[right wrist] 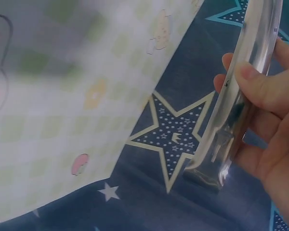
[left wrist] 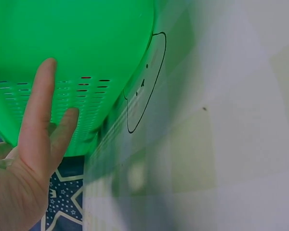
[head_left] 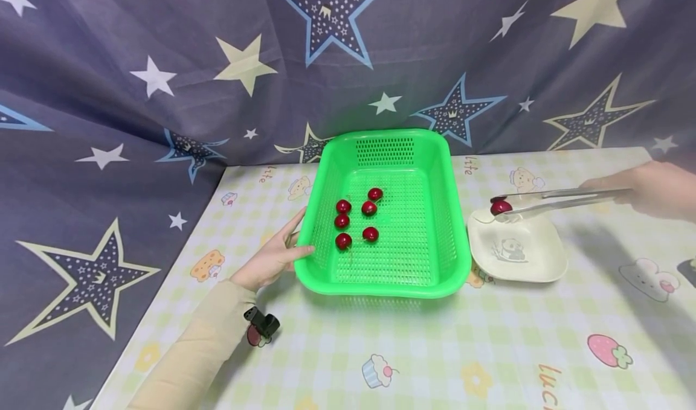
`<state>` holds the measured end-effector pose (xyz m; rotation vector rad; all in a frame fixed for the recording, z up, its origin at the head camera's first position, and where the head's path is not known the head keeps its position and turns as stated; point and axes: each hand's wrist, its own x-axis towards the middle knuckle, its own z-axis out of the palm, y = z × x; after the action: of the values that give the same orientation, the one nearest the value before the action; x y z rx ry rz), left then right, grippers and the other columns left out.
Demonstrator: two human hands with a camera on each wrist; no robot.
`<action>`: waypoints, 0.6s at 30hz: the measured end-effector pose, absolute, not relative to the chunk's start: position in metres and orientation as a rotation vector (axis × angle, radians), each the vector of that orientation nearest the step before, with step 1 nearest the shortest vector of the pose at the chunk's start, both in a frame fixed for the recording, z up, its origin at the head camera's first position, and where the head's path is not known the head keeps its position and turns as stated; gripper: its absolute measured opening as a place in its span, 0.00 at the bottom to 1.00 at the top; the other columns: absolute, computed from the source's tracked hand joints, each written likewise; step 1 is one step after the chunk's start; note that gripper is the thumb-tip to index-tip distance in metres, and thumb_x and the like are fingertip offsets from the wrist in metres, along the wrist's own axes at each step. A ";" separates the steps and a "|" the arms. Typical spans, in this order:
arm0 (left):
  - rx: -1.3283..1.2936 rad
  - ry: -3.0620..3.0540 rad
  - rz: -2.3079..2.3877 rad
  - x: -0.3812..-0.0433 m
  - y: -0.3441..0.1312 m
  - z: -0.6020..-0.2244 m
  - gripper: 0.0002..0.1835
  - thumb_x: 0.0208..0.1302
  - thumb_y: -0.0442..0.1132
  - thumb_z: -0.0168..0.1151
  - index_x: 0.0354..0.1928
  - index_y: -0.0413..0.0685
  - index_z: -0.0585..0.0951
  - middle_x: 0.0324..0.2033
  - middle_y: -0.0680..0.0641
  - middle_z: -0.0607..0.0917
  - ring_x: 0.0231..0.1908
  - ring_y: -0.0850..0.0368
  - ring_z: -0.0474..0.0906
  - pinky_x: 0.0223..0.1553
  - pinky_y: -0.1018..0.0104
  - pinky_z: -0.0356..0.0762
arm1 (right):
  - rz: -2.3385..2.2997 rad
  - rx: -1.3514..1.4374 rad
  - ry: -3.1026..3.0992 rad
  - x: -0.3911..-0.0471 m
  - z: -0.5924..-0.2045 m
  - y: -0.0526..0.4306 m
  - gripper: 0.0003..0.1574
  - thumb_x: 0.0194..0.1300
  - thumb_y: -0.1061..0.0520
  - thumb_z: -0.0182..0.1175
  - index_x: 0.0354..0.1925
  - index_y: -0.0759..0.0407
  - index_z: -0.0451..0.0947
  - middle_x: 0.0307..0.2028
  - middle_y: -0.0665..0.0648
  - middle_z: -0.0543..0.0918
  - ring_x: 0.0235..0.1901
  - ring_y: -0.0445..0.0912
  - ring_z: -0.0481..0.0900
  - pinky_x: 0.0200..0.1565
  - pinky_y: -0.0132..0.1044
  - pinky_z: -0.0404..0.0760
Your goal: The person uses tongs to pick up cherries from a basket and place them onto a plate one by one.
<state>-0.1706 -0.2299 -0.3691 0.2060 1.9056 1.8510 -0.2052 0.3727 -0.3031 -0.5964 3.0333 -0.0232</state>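
Observation:
My right hand (head_left: 660, 186) grips a pair of metal tongs (head_left: 576, 201). Between the tong tips is a dark red cherry (head_left: 501, 207), held above the far left part of a white dish (head_left: 538, 247) with a panda print. In the right wrist view, thumb and fingers wrap the tongs' handle end (right wrist: 236, 106). A green plastic basket (head_left: 380, 289) stands left of the dish, with several cherries (head_left: 371, 234) lying in its left half. My left hand (head_left: 269, 262) touches the basket's left side, its fingers extended along the perforated outer wall (left wrist: 91, 53) in the left wrist view.
A pale checked tablecloth (head_left: 424, 355) with cartoon prints covers the table. Behind and to the left hangs a dark blue cloth (head_left: 190, 48) with stars. A dark object (head_left: 689, 270) is cut off at the right edge.

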 end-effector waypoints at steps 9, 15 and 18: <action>0.192 1.902 1.857 -0.170 -0.228 -0.369 0.50 0.63 0.28 0.54 0.74 0.67 0.36 0.70 0.33 0.54 0.44 0.52 0.82 0.43 0.50 0.84 | -0.074 -0.647 3.008 -0.198 -0.321 0.376 0.27 0.51 0.70 0.62 0.53 0.64 0.78 0.40 0.67 0.85 0.14 0.39 0.67 0.18 0.29 0.71; 0.197 1.898 1.861 -0.171 -0.228 -0.369 0.49 0.63 0.27 0.53 0.74 0.65 0.35 0.71 0.32 0.53 0.44 0.53 0.82 0.42 0.51 0.85 | -0.028 -0.723 3.035 -0.197 -0.331 0.378 0.27 0.47 0.70 0.65 0.50 0.63 0.80 0.37 0.64 0.86 0.15 0.39 0.68 0.17 0.29 0.69; 0.207 1.893 1.864 -0.171 -0.229 -0.371 0.49 0.64 0.28 0.53 0.74 0.65 0.35 0.71 0.32 0.52 0.44 0.54 0.83 0.42 0.51 0.85 | -0.040 -0.713 3.030 -0.196 -0.332 0.378 0.27 0.48 0.70 0.64 0.50 0.63 0.80 0.37 0.65 0.86 0.14 0.39 0.66 0.16 0.29 0.68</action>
<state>-0.1714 -0.2290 -0.3706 0.2071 1.8932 1.8641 -0.1965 0.3776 -0.3320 -0.7132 3.0296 -0.0401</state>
